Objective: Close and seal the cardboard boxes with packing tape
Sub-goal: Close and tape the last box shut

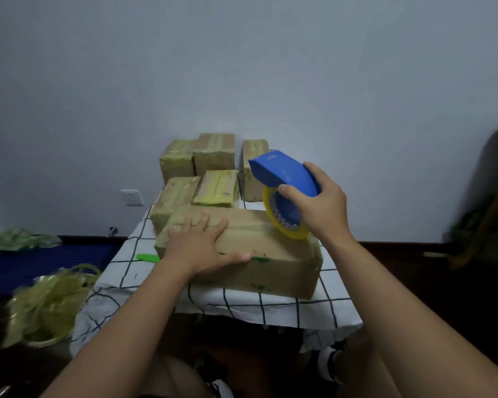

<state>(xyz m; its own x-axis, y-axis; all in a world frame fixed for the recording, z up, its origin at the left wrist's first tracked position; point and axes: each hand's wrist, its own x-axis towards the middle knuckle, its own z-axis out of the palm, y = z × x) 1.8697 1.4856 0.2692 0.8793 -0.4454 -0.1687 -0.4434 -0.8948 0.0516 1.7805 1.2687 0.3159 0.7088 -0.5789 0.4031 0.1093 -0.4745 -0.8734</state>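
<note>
Currently the left hand (197, 248) is pressing flat, fingers spread, on the cardboard box (268, 254); right hand (318, 203) is gripping the tape dispenser (285, 179) at the box's far-right edge. Box likely light, stiff; steadying from above suits.

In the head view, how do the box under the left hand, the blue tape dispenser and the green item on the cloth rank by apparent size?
1. Box under the left hand, clearly largest.
2. Blue tape dispenser.
3. Green item, smallest; it is partly hidden by the box.
</note>
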